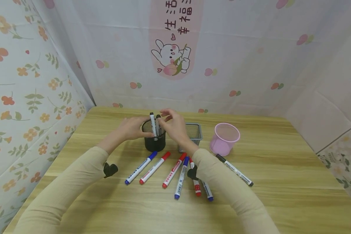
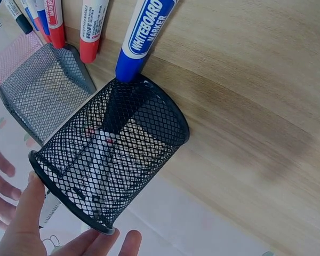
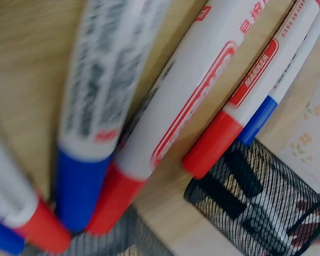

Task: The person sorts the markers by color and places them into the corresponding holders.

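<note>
A black mesh pen cup (image 1: 155, 143) stands upright on the table with black-capped whiteboard markers (image 1: 153, 123) in it, their ends above the rim. My left hand (image 1: 133, 127) holds this cup by its rim, thumb at the near side. In the left wrist view the mesh cup (image 2: 114, 154) shows the white marker bodies inside. My right hand (image 1: 174, 127) is at the cup's right side, fingers loosely bent beside the marker tops. The left wrist view shows the right hand's fingers (image 2: 2, 186) apart from the rim.
Blue and red whiteboard markers (image 1: 154, 168) lie in a loose fan before the cups. A black-capped marker (image 1: 235, 170) lies further right. A grey square mesh holder (image 1: 194, 131) stands behind my right wrist, and a pink mesh cup (image 1: 225, 139) to its right. Patterned curtains back the table.
</note>
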Tool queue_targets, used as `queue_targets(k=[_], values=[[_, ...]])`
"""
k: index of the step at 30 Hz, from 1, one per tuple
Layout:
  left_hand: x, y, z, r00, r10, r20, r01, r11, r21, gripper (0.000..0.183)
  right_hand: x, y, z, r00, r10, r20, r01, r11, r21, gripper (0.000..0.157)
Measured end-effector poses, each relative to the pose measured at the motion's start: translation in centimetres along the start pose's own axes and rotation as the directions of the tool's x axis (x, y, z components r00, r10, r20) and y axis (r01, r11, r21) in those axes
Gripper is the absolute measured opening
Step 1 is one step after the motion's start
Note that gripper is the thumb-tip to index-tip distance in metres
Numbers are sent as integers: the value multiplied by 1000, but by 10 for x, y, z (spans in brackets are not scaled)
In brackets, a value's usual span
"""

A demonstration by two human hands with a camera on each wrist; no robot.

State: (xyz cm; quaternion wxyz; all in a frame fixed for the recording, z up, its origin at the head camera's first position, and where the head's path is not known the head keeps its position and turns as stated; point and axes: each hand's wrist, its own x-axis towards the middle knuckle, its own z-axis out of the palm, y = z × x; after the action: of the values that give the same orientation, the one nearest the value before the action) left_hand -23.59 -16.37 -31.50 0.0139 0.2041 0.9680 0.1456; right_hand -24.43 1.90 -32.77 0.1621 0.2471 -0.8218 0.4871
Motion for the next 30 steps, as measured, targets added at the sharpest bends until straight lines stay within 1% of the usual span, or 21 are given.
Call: queue_targets(k=[5,9,11,15,19,24,27,30], values=[[0,1,0,1000,-2,-10,2,1000,-1,69,-3,-3,-16,997,-73,17,74,995,-64,24],[0,1,0,1000,-1,-19,1,1000,-1,69,-8,-5,-32,986,-165,39,169,976,-137,23],[1,1,0,1000,0,-20,0,1000,1,69,-12,-6,-40,975,-215,53,221,960,-174,22],[0,2,-1,1000,0,-10,0,1000,7,71,-23,-6,-55,949,-302,89,315,925,-214,17],[-1,3,-1,1000,-4,3,4,1000,-2,72,-36,-4,-70,921,-369,122,387,898,-210,16],[-1,2,0,1000,-8,6,8,1000,-8,72,-51,-2,-86,881,-453,140,474,849,-235,17],[-1,1,0,1000,-12,9,12,1000,-3,73,-59,1,-95,862,-482,157,506,826,-246,18],[-1,1,1,1000,-16,11,16,1000,-1,73,-67,4,-104,857,-481,187,515,816,-263,19]])
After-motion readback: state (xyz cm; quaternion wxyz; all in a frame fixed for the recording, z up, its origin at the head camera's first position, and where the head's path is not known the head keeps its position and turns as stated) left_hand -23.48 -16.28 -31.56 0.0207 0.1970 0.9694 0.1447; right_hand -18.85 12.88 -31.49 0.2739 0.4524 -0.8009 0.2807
